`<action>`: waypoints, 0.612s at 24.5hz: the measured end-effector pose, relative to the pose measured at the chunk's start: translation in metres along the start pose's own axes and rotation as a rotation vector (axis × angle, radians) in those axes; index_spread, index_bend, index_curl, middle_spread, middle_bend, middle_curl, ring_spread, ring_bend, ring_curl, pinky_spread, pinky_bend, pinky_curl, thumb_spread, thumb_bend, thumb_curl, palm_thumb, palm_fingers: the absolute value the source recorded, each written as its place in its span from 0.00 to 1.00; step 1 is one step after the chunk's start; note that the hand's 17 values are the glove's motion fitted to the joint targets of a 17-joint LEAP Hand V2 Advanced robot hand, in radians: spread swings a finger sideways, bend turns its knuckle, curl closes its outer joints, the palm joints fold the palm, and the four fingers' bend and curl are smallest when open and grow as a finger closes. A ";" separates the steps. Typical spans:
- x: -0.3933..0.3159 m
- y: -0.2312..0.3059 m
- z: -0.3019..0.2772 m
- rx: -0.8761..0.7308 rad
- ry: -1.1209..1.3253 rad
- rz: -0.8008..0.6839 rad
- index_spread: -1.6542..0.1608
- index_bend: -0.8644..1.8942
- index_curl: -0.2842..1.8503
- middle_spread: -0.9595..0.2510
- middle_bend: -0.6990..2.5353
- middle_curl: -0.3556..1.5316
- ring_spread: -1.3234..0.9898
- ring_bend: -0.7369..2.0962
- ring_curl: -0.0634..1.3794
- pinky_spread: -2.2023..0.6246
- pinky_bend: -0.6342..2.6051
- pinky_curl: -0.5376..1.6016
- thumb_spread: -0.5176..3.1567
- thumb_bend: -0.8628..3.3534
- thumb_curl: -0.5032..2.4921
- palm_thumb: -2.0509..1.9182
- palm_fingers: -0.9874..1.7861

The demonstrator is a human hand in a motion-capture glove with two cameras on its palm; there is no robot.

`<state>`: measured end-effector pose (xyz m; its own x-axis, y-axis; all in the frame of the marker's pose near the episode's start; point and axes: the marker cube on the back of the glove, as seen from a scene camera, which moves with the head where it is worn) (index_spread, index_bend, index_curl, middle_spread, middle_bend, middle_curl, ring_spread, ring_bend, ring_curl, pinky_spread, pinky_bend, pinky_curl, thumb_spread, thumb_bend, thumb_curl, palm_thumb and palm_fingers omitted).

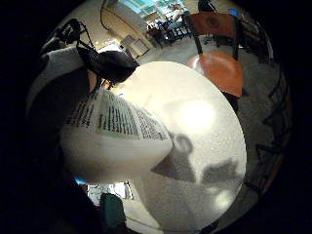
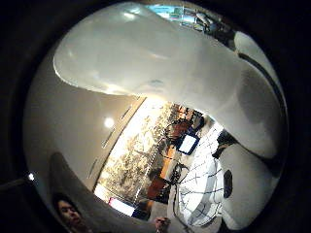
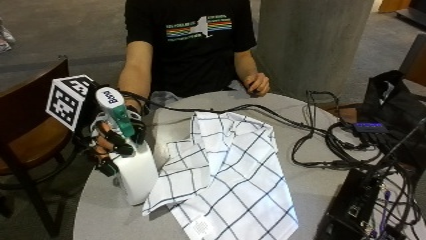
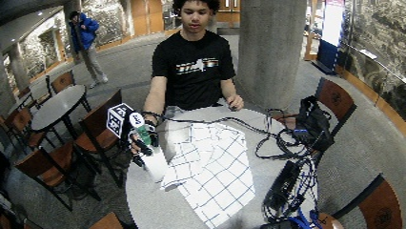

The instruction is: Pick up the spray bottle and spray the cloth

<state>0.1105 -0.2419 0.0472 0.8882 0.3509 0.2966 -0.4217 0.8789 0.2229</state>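
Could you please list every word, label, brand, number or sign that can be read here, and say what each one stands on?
Nothing here can be read for certain.
Spray bottle label: lines of black print, too blurred to read.
Spray bottle's white cap: a short dark logo, too small to read.
Person's black T-shirt: small print over coloured stripes, unreadable.
Checked cloth: no text.
The gloved right hand grips the bottle.

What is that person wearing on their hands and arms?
The right hand wears a black glove with black straps looping over the fingers. The left hand is bare, with nothing on it. Both arms come out of the short sleeves of a black T-shirt that has a striped rainbow print across the chest.
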 end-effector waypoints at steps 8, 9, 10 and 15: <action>-0.025 0.003 -0.028 -0.024 0.064 -0.094 0.79 0.43 0.31 0.70 0.36 0.44 0.54 0.37 0.28 0.81 0.29 0.39 0.27 0.20 0.36 0.80 0.76; -0.032 0.003 -0.033 -0.036 0.078 -0.110 0.80 0.43 0.31 0.70 0.36 0.44 0.54 0.37 0.28 0.81 0.29 0.39 0.26 0.20 0.37 0.80 0.76; -0.040 0.003 -0.038 -0.051 0.093 -0.124 0.80 0.43 0.31 0.71 0.36 0.45 0.54 0.37 0.28 0.81 0.28 0.39 0.26 0.20 0.37 0.80 0.77; -0.081 0.005 -0.048 -0.193 0.196 -0.183 0.80 0.42 0.32 0.70 0.36 0.45 0.54 0.37 0.29 0.80 0.28 0.40 0.25 0.20 0.37 0.79 0.78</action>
<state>0.0455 -0.2497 -0.0205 0.9721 0.2207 0.0793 -0.2263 0.9715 0.0708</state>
